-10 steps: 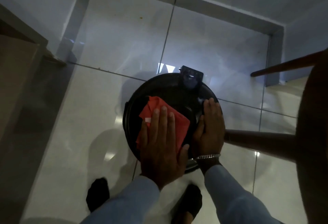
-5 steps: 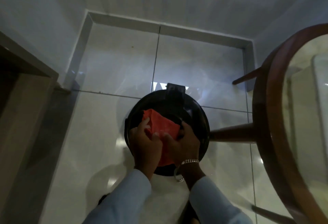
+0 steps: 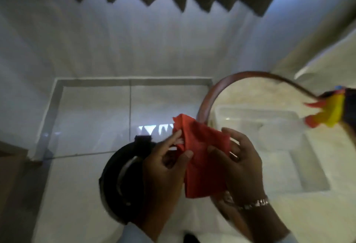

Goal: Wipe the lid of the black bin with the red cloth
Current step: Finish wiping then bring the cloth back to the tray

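Red cloth [image 3: 204,158], crumpled and soft, hangs in the air between my two hands, off the round glossy black bin lid [image 3: 123,181], which sits low on the pale tiled floor [image 3: 86,119] below my left hand. My left hand [image 3: 163,169] pinches the cloth's left edge with fingertips; my right hand [image 3: 240,165] grips its right side, fingers curled. I judge the risk is a slack fold slipping free and dropping, or the cloth snagging the brown wooden-rimmed round table [image 3: 208,96] just beside it.
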`<state>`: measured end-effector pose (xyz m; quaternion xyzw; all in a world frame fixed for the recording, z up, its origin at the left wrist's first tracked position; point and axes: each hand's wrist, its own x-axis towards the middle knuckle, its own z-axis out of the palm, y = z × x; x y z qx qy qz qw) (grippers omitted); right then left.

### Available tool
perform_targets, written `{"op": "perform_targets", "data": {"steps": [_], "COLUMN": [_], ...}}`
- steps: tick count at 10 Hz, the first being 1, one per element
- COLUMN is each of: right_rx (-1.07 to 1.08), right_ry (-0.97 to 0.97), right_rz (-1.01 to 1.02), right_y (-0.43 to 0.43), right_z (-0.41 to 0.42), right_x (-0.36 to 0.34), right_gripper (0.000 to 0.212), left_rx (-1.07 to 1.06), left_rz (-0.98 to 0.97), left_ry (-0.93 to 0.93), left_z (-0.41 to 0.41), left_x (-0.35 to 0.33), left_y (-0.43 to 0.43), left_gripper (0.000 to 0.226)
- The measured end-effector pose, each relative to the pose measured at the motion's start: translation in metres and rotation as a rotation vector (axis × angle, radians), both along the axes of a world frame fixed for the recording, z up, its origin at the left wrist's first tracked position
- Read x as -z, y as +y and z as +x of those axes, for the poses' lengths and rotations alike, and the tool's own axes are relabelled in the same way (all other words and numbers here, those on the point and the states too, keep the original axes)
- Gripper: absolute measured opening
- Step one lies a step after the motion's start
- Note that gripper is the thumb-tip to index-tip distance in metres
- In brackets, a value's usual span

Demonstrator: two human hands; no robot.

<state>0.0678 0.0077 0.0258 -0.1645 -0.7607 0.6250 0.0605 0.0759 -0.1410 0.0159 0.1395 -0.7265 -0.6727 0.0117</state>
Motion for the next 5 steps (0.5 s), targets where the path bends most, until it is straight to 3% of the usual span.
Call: {"op": "perform_targets", "data": {"steps": [1, 3, 5], "right_rx": [0.107, 0.217, 0.03], "right_ry": [-0.005, -0.213, -0.308], "right_rz": [0.072, 0.096, 0.323], "right_y": [0.046, 0.104, 0.091], "right_z": [-0.005, -0.012, -0.036], "right_x": [-0.007, 0.035, 0.001], "right_gripper": [0.047, 0.038, 0.05], "left_rx": [0.121, 0.417, 0.334], "left_rz": [-0.028, -0.211, -0.324], "left_ry": [0.006, -0.272, -0.093], "left_z": [-0.014, -0.026, -0.039], "left_x": [-0.015, -0.021, -0.068], "left_y": [0.056, 0.123, 0.098], "left_gripper": [0.041, 0.068, 0.049]}}
